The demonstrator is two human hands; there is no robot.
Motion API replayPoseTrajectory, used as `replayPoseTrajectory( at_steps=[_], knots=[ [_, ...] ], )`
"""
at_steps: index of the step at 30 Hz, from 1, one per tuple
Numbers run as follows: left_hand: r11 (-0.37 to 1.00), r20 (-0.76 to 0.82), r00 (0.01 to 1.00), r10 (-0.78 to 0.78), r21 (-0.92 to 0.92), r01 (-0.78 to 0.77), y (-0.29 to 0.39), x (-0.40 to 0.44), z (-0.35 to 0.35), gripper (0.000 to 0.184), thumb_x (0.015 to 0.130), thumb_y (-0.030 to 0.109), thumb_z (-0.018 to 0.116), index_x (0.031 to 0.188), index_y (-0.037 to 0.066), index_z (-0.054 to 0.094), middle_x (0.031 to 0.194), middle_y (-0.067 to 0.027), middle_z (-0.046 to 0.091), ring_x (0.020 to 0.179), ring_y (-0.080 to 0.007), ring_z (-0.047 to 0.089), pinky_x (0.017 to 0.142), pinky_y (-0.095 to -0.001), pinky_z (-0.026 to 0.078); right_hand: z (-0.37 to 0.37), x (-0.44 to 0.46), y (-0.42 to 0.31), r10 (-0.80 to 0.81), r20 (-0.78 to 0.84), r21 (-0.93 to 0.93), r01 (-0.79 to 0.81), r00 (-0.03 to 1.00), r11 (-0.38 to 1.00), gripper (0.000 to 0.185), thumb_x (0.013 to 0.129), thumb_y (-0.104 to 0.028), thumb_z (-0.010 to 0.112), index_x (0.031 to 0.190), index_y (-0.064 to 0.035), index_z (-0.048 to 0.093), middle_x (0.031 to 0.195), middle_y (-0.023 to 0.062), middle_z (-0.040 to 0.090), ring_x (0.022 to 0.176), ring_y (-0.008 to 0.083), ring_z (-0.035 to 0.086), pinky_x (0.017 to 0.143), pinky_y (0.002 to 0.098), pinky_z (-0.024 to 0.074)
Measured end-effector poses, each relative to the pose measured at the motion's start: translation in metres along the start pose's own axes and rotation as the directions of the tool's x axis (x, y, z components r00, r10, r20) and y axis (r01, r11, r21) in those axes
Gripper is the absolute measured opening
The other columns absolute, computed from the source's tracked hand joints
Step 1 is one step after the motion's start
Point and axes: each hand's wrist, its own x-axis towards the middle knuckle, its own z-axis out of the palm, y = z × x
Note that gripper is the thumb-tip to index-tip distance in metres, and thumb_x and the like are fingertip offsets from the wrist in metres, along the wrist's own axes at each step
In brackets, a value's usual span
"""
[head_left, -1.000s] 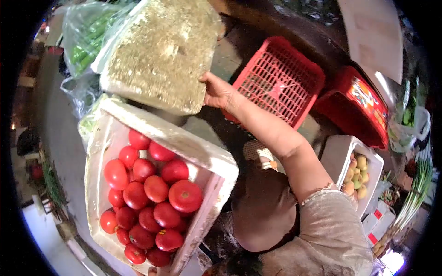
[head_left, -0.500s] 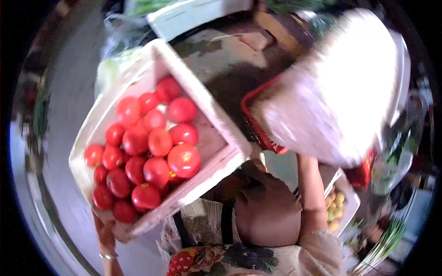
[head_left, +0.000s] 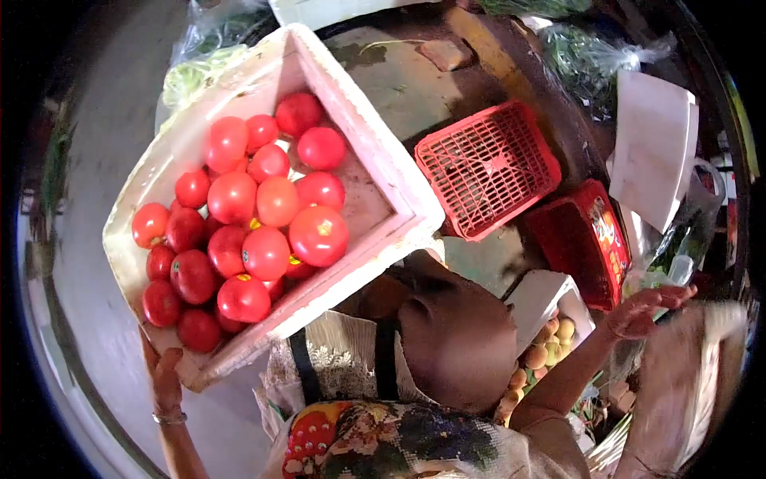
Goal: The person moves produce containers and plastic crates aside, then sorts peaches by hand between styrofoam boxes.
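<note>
Left hand: the left hand [head_left: 166,379] grips the near left corner of the tomato box [head_left: 335,281]; a bracelet [head_left: 169,417] circles that wrist.
Right hand: the right hand [head_left: 648,311] is open, fingers stretched outward, out to the person's right.
Beside the right hand: a brownish, pale-sided thing [head_left: 678,391], too blurred to name; whether the fingers touch it, I cannot tell.
Tomato box: white, thick-walled, tilted in front of the person and to the left, its open top facing the camera.
Tomatoes: red tomatoes [head_left: 278,201] lie heaped in the box, mostly toward its left side; part of the bottom shows at the right. A few bear small stickers.
Red basket: an open mesh basket [head_left: 495,160] right of the tomato box.
Red tub: a tub with a printed side [head_left: 604,239], near the basket's lower right.
Fruit box: a smaller white box [head_left: 527,295] below the tub, with yellowish-orange fruit [head_left: 552,351] in it.
Greens: one bag of greens [head_left: 586,64] lies beyond the basket.
Clothing: a patterned top [head_left: 407,431].
</note>
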Motion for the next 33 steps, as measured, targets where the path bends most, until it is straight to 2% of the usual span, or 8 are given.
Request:
replayPoseTrajectory(
  at_steps=[2,3,6,8,11,15,30,33],
  knots=[
    [0.991,0.001,1.0,0.025,0.128,-0.025,-0.008,0.004,-0.017,0.085,0.078,0.007,0.058,0.154,0.007,0.022,0.15,-0.0127,0.037,0.134,-0.0285,0.041,0.112,-0.0385,0.035,-0.029,-0.003,0.029,0.011,-0.264,-0.303,-0.094,0.964,0.948,0.075,0.082,-0.02,0.076,0.148,-0.0141,0.038,0.155,0.0105,0.033,0.132,0.0271,0.042,0.114,0.0477,0.0302],
    [0.998,0.005,1.0,-0.011,0.068,0.011,0.0,0.002,-0.009,0.086,0.075,0.004,0.056,0.154,0.007,0.021,0.148,-0.0121,0.038,0.134,-0.0282,0.041,0.112,-0.0388,0.035,-0.089,-0.047,0.022,-0.072,-0.72,-0.483,-0.424,0.691,0.766,0.072,0.085,-0.042,0.072,0.143,-0.0115,0.041,0.139,0.0206,0.048,0.117,0.0312,0.058,0.1,0.0457,0.047],
    [0.999,0.0,0.999,-0.038,-0.001,0.038,0.013,-0.002,0.009,0.087,0.073,0.002,0.053,0.153,0.006,0.021,0.146,-0.0119,0.041,0.133,-0.0282,0.042,0.111,-0.039,0.036,-0.139,-0.06,0.116,-0.003,-0.968,-0.24,-0.93,0.249,0.278,0.078,0.088,-0.046,0.069,0.145,-0.0034,0.036,0.117,0.0165,0.062,0.1,0.0283,0.063,0.087,0.0441,0.0513],
    [0.998,0.0,0.999,-0.05,-0.038,0.05,0.016,-0.004,0.014,0.086,0.072,0.001,0.052,0.153,0.005,0.023,0.146,-0.0126,0.041,0.132,-0.0291,0.043,0.111,-0.0387,0.037,-0.191,-0.087,0.142,0.227,-0.968,-0.011,-0.918,0.109,0.396,0.093,0.084,-0.05,0.072,0.152,-0.0057,0.026,0.132,0.0184,0.054,0.112,0.032,0.058,0.089,0.0476,0.0509],
    [0.998,-0.026,0.998,-0.054,0.03,0.054,0.004,-0.004,-0.008,0.087,0.071,-0.001,0.051,0.153,0.006,0.022,0.145,-0.0129,0.042,0.132,-0.0287,0.044,0.111,-0.0385,0.037,-0.216,-0.078,0.185,0.199,-0.964,-0.056,-0.863,0.178,0.503,0.087,0.081,-0.048,0.076,0.145,-0.0057,0.035,0.128,0.0165,0.055,0.114,0.0326,0.056,0.087,0.0517,0.0509],
    [0.997,-0.056,0.997,-0.056,0.056,0.059,0.006,-0.009,-0.007,0.085,0.072,-0.002,0.049,0.153,0.005,0.023,0.145,-0.0122,0.043,0.132,-0.0275,0.044,0.11,-0.0373,0.037,-0.271,-0.097,0.191,0.072,-0.985,-0.086,-0.81,0.156,0.58,0.029,0.084,-0.003,0.054,0.113,-0.0038,0.057,0.091,0.0085,0.067,0.077,0.0263,0.065,0.064,0.0448,0.0559],
    [0.985,-0.113,0.988,-0.107,0.126,0.122,0.019,-0.011,0.017,0.084,0.077,-0.004,0.049,0.155,0.006,0.017,0.14,-0.0127,0.048,0.119,-0.0251,0.054,0.098,-0.036,0.045,-0.342,0.109,0.385,-0.086,-0.833,-0.52,-0.721,0.546,0.458,0.02,0.091,-0.015,0.052,0.105,-0.004,0.061,0.082,0.0067,0.065,0.069,0.0238,0.065,0.054,0.0419,0.0542],
    [0.992,-0.094,0.993,-0.076,0.093,0.085,0.018,-0.011,0.018,0.083,0.077,-0.002,0.051,0.154,0.006,0.02,0.132,-0.0104,0.054,0.111,-0.0216,0.057,0.092,-0.0338,0.047,-0.377,0.125,0.423,-0.023,-0.929,-0.355,-0.876,0.368,0.325,0.022,0.091,-0.015,0.053,0.109,-0.0052,0.061,0.088,0.0103,0.067,0.069,0.0261,0.066,0.05,0.0472,0.0536]
  ],
)
